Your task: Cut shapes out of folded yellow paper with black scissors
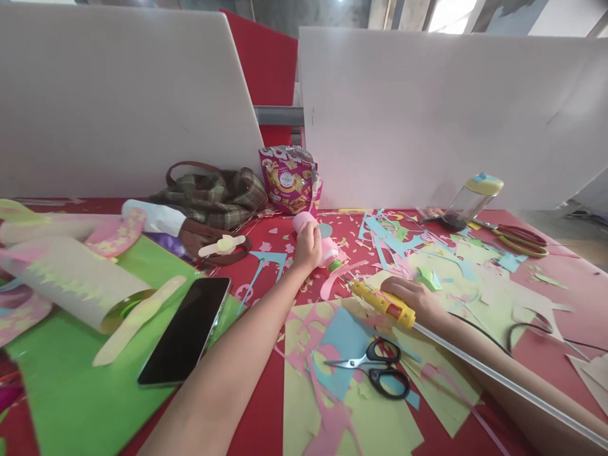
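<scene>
My left hand (309, 246) is closed around a pink paper piece (304, 220) with a rounded top; most of it is behind my fingers. A blue-grey disc (325, 230) shows just right of my fingertips. My right hand (412, 295) grips a yellow hot glue gun (384, 303), with a long translucent glue stick (498, 373) running out of its back. The gun's nozzle points left toward a small green piece (335, 265) and a pale pink part below my left hand. Black-handled scissors (368, 362) lie on yellow and blue paper in front of the gun.
A phone (186, 332) and a cream paper strip (140, 320) lie on a green sheet (85, 392) at left. Behind are a plaid bag (223, 193) and a snack packet (287, 180). At right stand a clear jar (470, 201), large scissors (520, 237), paper scraps and a black cord (515, 329).
</scene>
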`<state>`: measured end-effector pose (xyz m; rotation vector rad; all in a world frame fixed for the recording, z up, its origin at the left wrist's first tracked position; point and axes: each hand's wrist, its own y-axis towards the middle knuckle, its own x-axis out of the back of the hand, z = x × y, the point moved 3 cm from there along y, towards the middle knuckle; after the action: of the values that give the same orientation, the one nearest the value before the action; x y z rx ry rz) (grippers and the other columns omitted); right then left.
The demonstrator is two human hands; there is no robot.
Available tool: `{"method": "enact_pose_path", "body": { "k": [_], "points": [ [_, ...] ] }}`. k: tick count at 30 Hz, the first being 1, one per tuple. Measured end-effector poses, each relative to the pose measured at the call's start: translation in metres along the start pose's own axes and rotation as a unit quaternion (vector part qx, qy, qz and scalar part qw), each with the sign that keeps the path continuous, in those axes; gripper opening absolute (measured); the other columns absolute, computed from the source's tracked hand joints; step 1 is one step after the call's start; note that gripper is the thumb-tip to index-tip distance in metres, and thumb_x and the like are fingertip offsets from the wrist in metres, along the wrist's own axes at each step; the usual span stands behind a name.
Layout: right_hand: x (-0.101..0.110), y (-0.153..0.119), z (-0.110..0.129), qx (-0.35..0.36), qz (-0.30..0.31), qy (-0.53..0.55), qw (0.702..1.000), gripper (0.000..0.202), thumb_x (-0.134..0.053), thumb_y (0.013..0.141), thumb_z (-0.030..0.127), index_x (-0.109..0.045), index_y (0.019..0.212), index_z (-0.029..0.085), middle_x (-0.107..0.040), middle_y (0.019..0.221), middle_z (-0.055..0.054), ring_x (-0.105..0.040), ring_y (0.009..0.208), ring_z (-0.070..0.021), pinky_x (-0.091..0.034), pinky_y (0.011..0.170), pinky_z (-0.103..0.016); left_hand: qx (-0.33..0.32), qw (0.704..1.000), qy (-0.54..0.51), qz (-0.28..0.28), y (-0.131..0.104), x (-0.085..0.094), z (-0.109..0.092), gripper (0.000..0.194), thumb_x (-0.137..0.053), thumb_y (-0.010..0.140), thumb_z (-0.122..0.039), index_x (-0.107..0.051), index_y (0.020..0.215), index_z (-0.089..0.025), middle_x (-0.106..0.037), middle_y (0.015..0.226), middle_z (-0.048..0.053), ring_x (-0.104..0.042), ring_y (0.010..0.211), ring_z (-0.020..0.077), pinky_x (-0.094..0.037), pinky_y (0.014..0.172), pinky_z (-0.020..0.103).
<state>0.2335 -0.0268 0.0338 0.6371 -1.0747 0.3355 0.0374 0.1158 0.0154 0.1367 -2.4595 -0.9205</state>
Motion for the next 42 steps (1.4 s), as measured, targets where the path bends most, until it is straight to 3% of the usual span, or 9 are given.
{"method": "enact_pose_path", "body": {
  "k": [10, 22, 42],
  "points": [
    [-0.01, 0.005, -0.005, -0.012, -0.004, -0.057, 0.998, 0.013, -0.038, 0.08, 0.022, -0.05, 0.077, 0.018, -0.054, 0.07, -0.005, -0.051, 0.057, -0.0133, -0.039, 0.05, -0.023, -0.007, 1.0, -0.012, -0.01, -0.002, 0.0, 0.002, 0.02, -0.027, 0.084, -0.029, -0.043, 0.074, -0.02, -0.05, 0.077, 0.006, -0.047, 0.082, 0.0206, -0.036, 0.077, 0.034],
    [-0.011, 0.006, -0.003, -0.038, -0.004, -0.087, 0.995, 0.011, -0.039, 0.078, 0.022, -0.049, 0.076, 0.017, -0.05, 0.069, -0.004, -0.048, 0.059, -0.0134, -0.037, 0.053, -0.023, -0.014, 1.0, -0.006, -0.017, -0.001, -0.001, 0.002, 0.02, -0.028, 0.084, -0.027, -0.042, 0.071, -0.02, -0.049, 0.077, 0.006, -0.046, 0.082, 0.0216, -0.036, 0.077, 0.036],
    [-0.015, 0.004, -0.004, -0.001, -0.026, -0.126, 0.992, 0.012, -0.039, 0.08, 0.02, -0.046, 0.07, 0.017, -0.047, 0.063, -0.002, -0.043, 0.053, -0.012, -0.032, 0.048, -0.022, -0.042, 0.999, 0.0, -0.031, 0.0, -0.001, 0.002, 0.019, -0.027, 0.084, -0.026, -0.038, 0.069, -0.02, -0.046, 0.069, 0.004, -0.045, 0.072, 0.0198, -0.037, 0.068, 0.034]
  ]
}}
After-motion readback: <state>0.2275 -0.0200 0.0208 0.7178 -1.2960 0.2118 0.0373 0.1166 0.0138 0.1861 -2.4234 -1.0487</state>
